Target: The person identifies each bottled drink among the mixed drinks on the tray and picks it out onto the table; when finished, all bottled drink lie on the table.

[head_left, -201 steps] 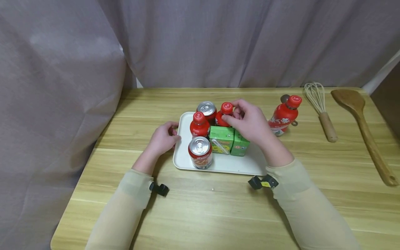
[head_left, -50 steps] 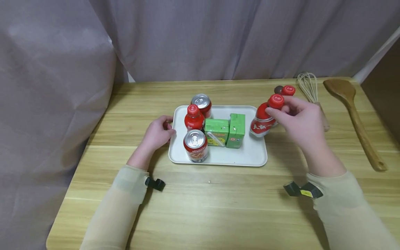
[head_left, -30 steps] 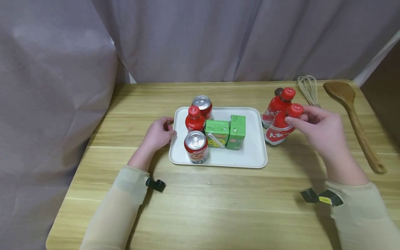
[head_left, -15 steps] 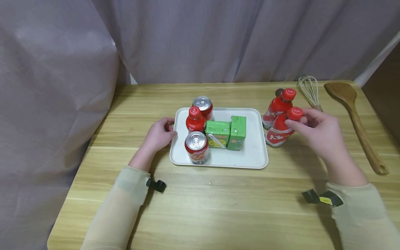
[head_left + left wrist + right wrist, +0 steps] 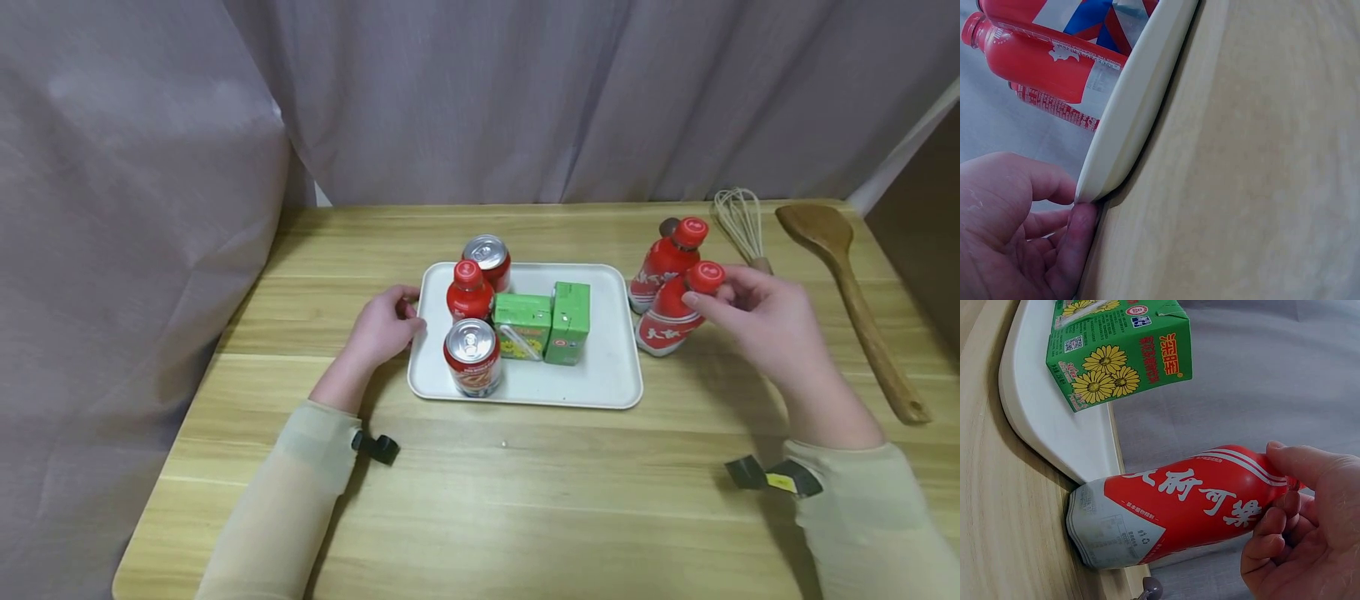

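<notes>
In the head view my right hand pinches a red cola bottle around its neck, just below the cap. The bottle stands on the table close to the tray's right edge. Right behind it is a second red bottle. At the far left, my left hand grips the rim of the white tray; the left wrist view shows thumb and finger at the tray corner. On the tray are a red bottle, two cans and two green drink cartons.
A whisk and a wooden spatula lie at the right of the wooden table. Beside the rear bottle a dark round object is partly hidden. A grey curtain hangs behind the table.
My right hand has carried the cola bottle from the tray's rear to the right, onto the table in front of the other bottle. It stays there over the last second; my left hand keeps its place.
</notes>
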`<state>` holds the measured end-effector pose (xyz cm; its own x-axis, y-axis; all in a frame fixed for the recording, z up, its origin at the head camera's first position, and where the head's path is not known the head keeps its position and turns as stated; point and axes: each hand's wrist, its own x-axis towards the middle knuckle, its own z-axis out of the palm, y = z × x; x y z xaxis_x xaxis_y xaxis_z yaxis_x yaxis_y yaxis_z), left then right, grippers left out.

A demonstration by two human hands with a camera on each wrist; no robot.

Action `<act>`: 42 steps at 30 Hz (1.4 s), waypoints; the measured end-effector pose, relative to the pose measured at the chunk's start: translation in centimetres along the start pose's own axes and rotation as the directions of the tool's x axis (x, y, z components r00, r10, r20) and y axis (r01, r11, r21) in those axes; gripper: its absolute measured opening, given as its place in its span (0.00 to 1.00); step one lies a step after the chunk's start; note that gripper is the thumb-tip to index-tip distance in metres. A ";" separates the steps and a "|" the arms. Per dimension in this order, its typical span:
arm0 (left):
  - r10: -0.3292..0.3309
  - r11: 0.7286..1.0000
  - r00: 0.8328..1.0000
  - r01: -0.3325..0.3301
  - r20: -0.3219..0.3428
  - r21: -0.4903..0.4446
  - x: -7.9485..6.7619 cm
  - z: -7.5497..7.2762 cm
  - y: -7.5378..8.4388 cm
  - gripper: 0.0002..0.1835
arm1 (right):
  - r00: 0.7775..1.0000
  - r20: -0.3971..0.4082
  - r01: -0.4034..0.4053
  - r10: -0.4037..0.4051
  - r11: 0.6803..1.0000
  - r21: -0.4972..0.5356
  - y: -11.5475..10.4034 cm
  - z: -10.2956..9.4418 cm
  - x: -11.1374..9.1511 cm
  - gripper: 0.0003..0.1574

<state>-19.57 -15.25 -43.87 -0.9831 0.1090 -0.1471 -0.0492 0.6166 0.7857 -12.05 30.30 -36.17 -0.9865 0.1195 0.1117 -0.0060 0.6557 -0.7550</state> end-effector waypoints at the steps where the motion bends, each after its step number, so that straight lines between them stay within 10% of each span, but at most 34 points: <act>1: -0.003 1.000 1.000 0.003 0.004 -0.003 0.0 0.0 0.0 0.28 | 1.000 0.001 0.002 -0.002 1.000 -0.001 0.0 0.0 0.0 0.22; 35: 0.020 1.000 1.000 -0.020 -0.018 -0.006 0.0 0.1 -0.2 0.27 | 0.999 0.024 0.045 -0.044 0.997 -0.058 -0.8 -0.4 0.4 0.25; 42: 0.018 1.000 1.000 -0.018 -0.012 -0.015 0.1 0.2 -0.1 0.28 | 0.977 -0.135 0.170 -0.166 0.985 0.017 -3.3 -0.2 -0.5 0.26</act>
<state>-19.61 -15.21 -44.08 -0.9859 0.1103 -0.1256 -0.0341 0.6029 0.7971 -11.54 28.25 -33.60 -0.9407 0.1086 0.3215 -0.1760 0.6540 -0.7358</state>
